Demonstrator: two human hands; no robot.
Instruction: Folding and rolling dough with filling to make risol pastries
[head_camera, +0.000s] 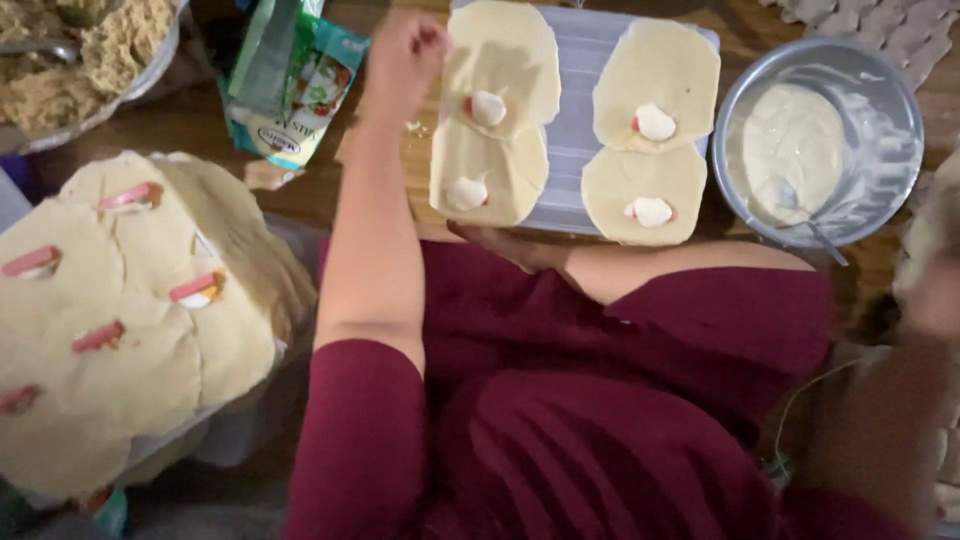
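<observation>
Left hand (405, 55) curled at dough round (500, 70) edge on tray (585, 60); grip unclear. Right hand (935, 290) blurred beside bowl (880, 100).

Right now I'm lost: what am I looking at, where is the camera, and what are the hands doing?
This is one picture from a camera on a person's head, looking down at their lap and a wooden table. There is no machine, just two bare hands. The left hand touches the edge of the upper-left dough round on a pale board. Four rounds lie there, each with a white and red filling. The right hand rests at the board's near edge, holding nothing that shows. Right of it stands a metal bowl of pale batter; left, a stack of filled dough and a green packet.
</observation>
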